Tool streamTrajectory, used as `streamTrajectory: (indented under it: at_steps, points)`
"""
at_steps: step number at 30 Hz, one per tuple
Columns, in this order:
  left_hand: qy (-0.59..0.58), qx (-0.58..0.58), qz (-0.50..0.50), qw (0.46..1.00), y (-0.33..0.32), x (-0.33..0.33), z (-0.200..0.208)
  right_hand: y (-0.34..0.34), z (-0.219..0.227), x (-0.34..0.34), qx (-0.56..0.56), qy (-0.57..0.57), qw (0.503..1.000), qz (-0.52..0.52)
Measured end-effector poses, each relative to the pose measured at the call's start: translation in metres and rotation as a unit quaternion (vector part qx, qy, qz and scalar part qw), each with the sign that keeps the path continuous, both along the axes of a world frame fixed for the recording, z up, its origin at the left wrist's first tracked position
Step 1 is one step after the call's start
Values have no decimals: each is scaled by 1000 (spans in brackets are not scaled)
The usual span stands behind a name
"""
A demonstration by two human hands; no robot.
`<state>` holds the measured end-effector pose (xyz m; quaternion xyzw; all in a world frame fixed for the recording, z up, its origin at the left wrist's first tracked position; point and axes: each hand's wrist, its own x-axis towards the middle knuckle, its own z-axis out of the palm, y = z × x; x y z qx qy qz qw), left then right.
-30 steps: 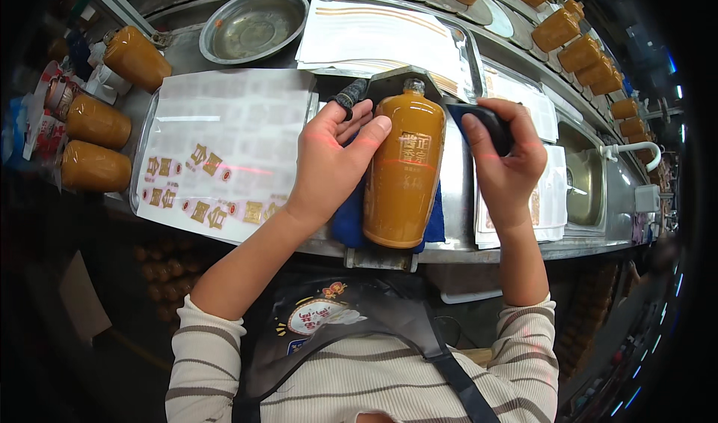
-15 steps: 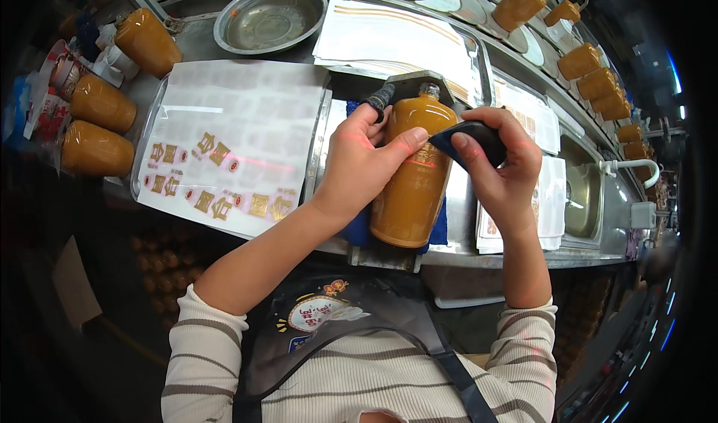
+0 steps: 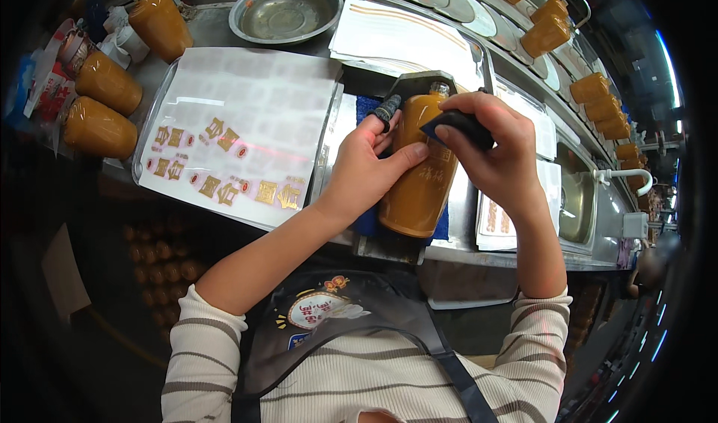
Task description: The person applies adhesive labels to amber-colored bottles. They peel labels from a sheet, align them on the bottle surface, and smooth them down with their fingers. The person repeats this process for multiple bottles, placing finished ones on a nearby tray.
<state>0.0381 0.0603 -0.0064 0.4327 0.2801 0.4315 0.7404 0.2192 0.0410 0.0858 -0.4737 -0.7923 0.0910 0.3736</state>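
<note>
A glossy amber-brown bottle [image 3: 415,202] lies tilted on a blue cloth [image 3: 366,225] in a metal cradle [image 3: 389,249], its clear neck at the far end. My left hand [image 3: 359,165] steadies its left side, thumb pressed on the front and fingers behind. A black ribbed cover [image 3: 387,110] sits on one left fingertip. Pinched in my right hand [image 3: 499,146] is a black squeegee [image 3: 467,127] with a blue edge, held against the bottle's upper right front. Fine gold print shows below the blade.
At left, a tray [image 3: 138,170] carries a wet sheet with several gold-and-red decals [image 3: 217,187]. Behind are a metal basin [image 3: 284,10] and stacked white sheets [image 3: 404,34]. More brown bottles [image 3: 101,127] stand left; a sink [image 3: 576,206] and a conveyor [image 3: 479,23] are right and far.
The bottle has turned, so a different part of its print faces up. My right hand has shifted the squeegee up toward the bottle's shoulder. My left thumb stays on the bottle.
</note>
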Motion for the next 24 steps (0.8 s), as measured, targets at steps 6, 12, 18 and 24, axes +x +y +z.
streamTrajectory:
  at_steps: [6,12,18,24]
  points:
    - [41,-34,29,998,-11,-16,5,-10,4,-9,127,-216,966,59]
    - [85,-3,17,996,-10,-20,5,-50,-9,3,78,-116,988,66]
    - [116,74,16,990,-17,-5,2,-88,-27,7,-45,54,997,12]
    - [159,111,29,981,-5,-18,8,-37,-43,18,-16,246,951,-186]
